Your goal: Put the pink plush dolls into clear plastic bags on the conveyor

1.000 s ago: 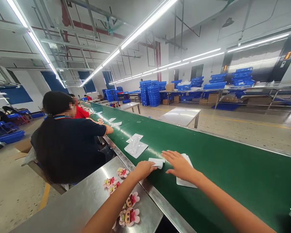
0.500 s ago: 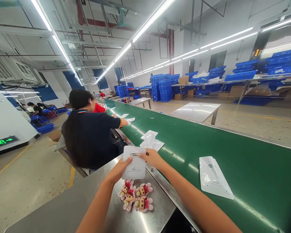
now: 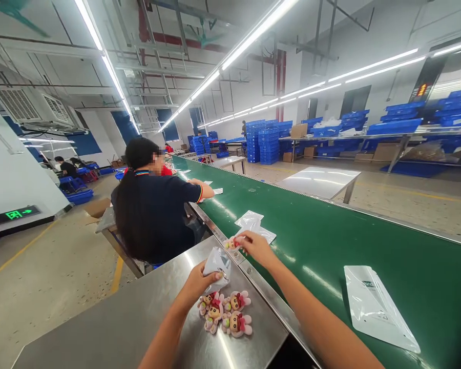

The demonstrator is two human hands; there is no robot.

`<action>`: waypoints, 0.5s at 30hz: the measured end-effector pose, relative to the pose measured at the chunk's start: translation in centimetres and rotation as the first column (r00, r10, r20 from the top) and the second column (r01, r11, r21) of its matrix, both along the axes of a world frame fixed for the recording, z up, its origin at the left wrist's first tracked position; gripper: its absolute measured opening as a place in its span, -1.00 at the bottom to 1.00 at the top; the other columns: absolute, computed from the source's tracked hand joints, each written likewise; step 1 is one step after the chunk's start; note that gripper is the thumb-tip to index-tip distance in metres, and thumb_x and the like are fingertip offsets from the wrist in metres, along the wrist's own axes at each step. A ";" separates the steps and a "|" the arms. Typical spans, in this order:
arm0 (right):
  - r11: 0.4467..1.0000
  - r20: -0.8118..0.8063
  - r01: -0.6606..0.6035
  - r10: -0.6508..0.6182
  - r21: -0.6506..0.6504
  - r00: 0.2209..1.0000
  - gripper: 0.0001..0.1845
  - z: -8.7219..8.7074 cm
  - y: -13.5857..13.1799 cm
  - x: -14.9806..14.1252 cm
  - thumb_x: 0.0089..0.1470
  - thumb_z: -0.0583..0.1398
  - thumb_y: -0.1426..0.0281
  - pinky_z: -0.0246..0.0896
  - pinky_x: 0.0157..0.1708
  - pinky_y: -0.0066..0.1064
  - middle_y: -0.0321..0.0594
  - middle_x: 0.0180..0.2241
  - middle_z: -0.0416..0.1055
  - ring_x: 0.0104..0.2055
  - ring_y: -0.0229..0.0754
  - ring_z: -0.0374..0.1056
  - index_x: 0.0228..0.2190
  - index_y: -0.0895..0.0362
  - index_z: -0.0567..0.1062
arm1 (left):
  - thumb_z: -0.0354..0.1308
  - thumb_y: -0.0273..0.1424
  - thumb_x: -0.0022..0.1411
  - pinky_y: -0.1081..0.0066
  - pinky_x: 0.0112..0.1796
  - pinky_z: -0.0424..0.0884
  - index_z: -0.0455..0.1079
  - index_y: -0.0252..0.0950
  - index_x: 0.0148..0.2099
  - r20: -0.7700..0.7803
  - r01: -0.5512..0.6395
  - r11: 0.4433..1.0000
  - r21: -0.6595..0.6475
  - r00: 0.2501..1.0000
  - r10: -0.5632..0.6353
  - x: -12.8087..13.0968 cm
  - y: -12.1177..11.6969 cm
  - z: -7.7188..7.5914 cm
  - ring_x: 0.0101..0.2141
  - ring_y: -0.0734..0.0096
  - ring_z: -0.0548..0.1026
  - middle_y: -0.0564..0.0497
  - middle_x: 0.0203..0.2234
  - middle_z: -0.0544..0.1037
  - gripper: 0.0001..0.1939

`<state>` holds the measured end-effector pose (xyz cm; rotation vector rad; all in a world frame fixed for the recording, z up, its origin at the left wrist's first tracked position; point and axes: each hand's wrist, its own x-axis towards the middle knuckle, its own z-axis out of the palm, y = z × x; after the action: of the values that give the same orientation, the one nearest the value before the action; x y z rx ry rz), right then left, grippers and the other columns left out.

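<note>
My left hand point(image 3: 200, 281) is closed around a white plastic pouch point(image 3: 217, 266), which is bent and tilted over the steel table. Between the fingers of my right hand point(image 3: 255, 247) is a small pink doll point(image 3: 232, 243) with rabbit ears, just right of the pouch and apart from it. Below the pouch, several similar pink dolls point(image 3: 236, 323) lie in a cluster on the steel tabletop point(image 3: 138, 318). On the green conveyor belt point(image 3: 307, 225), a few flat white pouches point(image 3: 250, 219) lie beyond my right hand, and a larger-looking pouch point(image 3: 378, 307) is at the right.
A co-worker in a dark shirt point(image 3: 153, 215) sits ahead on the left, with an arm over the belt. A metal rail point(image 3: 253, 274) separates table and belt. Past the belt stand a white table point(image 3: 318, 182) and stacked blue crates point(image 3: 267, 141).
The pouch has gone from flat between both hands to bent in my left hand alone. My right hand has moved right and now holds a doll. The pouch on the right belt is nearer.
</note>
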<state>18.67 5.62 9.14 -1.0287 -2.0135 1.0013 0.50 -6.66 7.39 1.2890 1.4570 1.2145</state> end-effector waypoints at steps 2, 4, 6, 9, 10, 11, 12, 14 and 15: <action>0.999 -0.146 -0.008 0.014 0.047 0.989 -0.66 2.4 -0.7 2.7 0.08 0.03 0.18 0.20 -0.46 -0.48 -0.29 -0.43 0.42 -0.50 -0.32 0.28 -0.21 0.11 0.43 | 0.26 -0.21 -0.09 0.51 -0.44 0.22 0.38 -0.35 -0.33 -0.084 0.037 0.999 0.031 0.996 -0.035 1.2 0.3 0.5 -0.48 0.44 0.36 0.09 -0.52 0.45 -0.67; 0.996 -0.187 -0.036 0.052 0.086 0.981 -0.64 4.7 -1.9 5.2 0.07 0.04 0.15 0.19 -0.49 -0.48 -0.28 -0.40 0.43 -0.51 -0.32 0.26 -0.21 0.09 0.45 | 0.24 -0.22 -0.07 0.50 -0.41 0.22 0.40 -0.33 -0.32 -0.151 0.074 0.996 0.054 0.986 -0.065 2.3 0.5 1.0 -0.43 0.40 0.37 0.08 -0.49 0.47 -0.70; 0.983 -0.085 -0.083 0.097 0.161 0.992 -0.68 6.4 -3.3 6.9 0.08 0.05 0.18 0.17 -0.47 -0.48 -0.29 -0.39 0.44 -0.48 -0.30 0.28 -0.26 0.07 0.48 | 0.22 -0.24 -0.05 0.49 -0.39 0.23 0.40 -0.32 -0.30 -0.188 0.122 0.991 0.061 0.976 -0.108 3.4 0.7 1.4 -0.40 0.37 0.37 0.06 -0.45 0.48 -0.71; 0.937 0.152 -0.191 0.151 0.293 0.977 -0.76 7.8 -4.8 8.2 0.09 0.06 0.28 0.14 -0.38 -0.46 -0.33 -0.41 0.46 -0.39 -0.27 0.31 -0.35 0.03 0.51 | 0.22 -0.26 -0.04 0.49 -0.37 0.22 0.41 -0.32 -0.29 -0.207 0.212 0.974 0.079 0.959 -0.192 5.1 1.1 1.7 -0.39 0.38 0.35 0.06 -0.45 0.46 -0.72; 0.926 0.208 -0.210 0.149 0.312 0.967 -0.79 8.0 -5.1 8.4 0.08 0.07 0.30 0.14 -0.37 -0.45 -0.34 -0.42 0.46 -0.39 -0.27 0.31 -0.34 0.03 0.50 | 0.23 -0.26 -0.05 0.49 -0.37 0.22 0.41 -0.33 -0.28 -0.204 0.245 0.966 0.084 0.953 -0.224 5.8 1.3 1.7 -0.40 0.39 0.34 0.06 -0.45 0.46 -0.71; 0.923 0.246 -0.207 0.129 0.325 0.961 -0.80 8.0 -5.2 8.7 0.07 0.08 0.31 0.14 -0.38 -0.45 -0.35 -0.44 0.46 -0.41 -0.27 0.31 -0.30 0.02 0.49 | 0.24 -0.26 -0.06 0.49 -0.38 0.21 0.41 -0.34 -0.26 -0.194 0.277 0.957 0.084 0.947 -0.257 6.5 1.5 1.8 -0.40 0.40 0.33 0.06 -0.44 0.45 -0.69; 0.920 0.270 -0.188 0.095 0.344 0.958 -0.80 8.0 -5.3 8.9 0.07 0.09 0.30 0.14 -0.39 -0.44 -0.34 -0.45 0.46 -0.41 -0.26 0.31 -0.27 0.03 0.47 | 0.25 -0.26 -0.06 0.49 -0.39 0.20 0.41 -0.34 -0.24 -0.179 0.300 0.950 0.082 0.943 -0.282 7.3 1.8 2.0 -0.40 0.41 0.33 0.06 -0.44 0.45 -0.66; 0.890 0.278 -0.143 0.019 0.433 0.960 -0.78 7.5 -5.5 9.5 0.11 0.07 0.29 0.17 -0.29 -0.38 -0.28 -0.37 0.46 -0.29 -0.21 0.33 -0.26 0.05 0.47 | 0.24 -0.23 -0.04 0.49 -0.39 0.20 0.39 -0.35 -0.20 -0.146 0.327 0.941 0.092 0.939 -0.312 8.9 2.3 2.4 -0.41 0.42 0.32 0.06 -0.43 0.44 -0.63; 0.864 0.274 -0.135 -0.003 0.486 0.962 -0.74 7.2 -5.6 9.9 0.14 0.03 0.29 0.16 -0.18 -0.33 -0.24 -0.27 0.46 -0.16 -0.17 0.30 -0.27 0.06 0.48 | 0.22 -0.22 -0.02 0.49 -0.39 0.20 0.39 -0.35 -0.18 -0.129 0.333 0.937 0.110 0.939 -0.319 9.8 2.6 2.6 -0.40 0.42 0.33 0.06 -0.41 0.45 -0.62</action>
<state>28.57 0.00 16.36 -0.8378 -2.3684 0.3325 10.31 -4.02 9.94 1.6363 1.1911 1.0423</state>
